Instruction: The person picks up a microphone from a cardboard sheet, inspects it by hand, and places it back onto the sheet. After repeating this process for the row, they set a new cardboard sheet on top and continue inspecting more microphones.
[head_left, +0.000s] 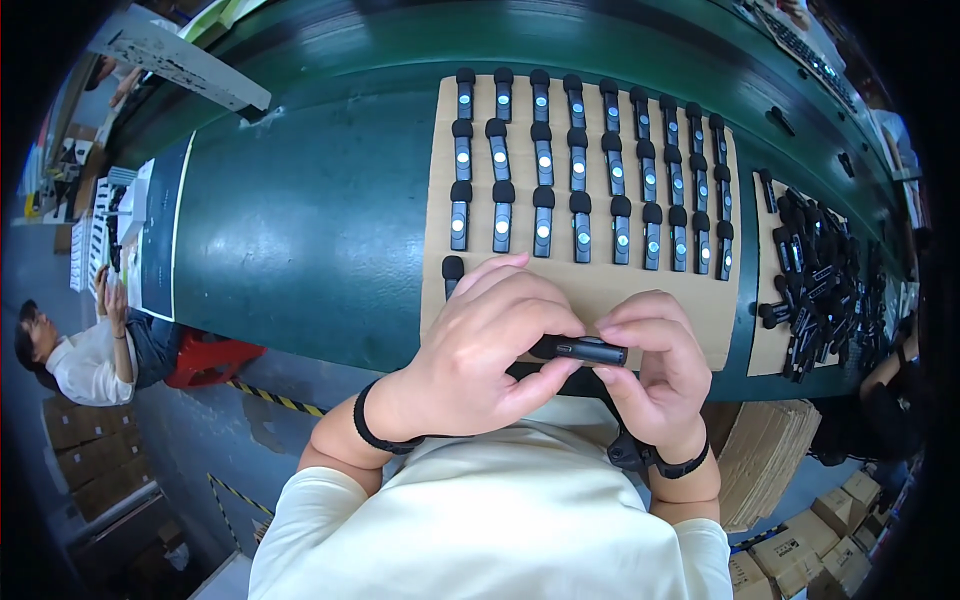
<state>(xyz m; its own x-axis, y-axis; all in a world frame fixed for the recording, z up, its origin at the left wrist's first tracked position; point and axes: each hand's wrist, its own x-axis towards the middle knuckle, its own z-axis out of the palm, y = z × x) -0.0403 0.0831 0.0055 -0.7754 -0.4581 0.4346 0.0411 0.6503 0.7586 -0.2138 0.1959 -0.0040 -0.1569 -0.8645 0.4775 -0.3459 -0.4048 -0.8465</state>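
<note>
Between my two hands is a small black clip-on wireless microphone (592, 350), held sideways near the table's front edge. My left hand (490, 345) pinches its left end, where a dark foam tip is mostly covered by my fingers. The thumb and fingers of my right hand (655, 360) grip its right end. Beyond my hands, similar microphones (543, 160) with black foam tips and a small lit spot lie in three rows on a cardboard sheet (590, 290). One more microphone (453, 270) starts a fourth row, partly hidden by my left hand.
A heap of black microphones (810, 270) lies on another cardboard piece at the right. The green table (300, 220) stretches left to a grey post (180, 65). A person (85, 350) sits at the far left by a red stool (210, 355). Cardboard boxes (800, 550) stand at lower right.
</note>
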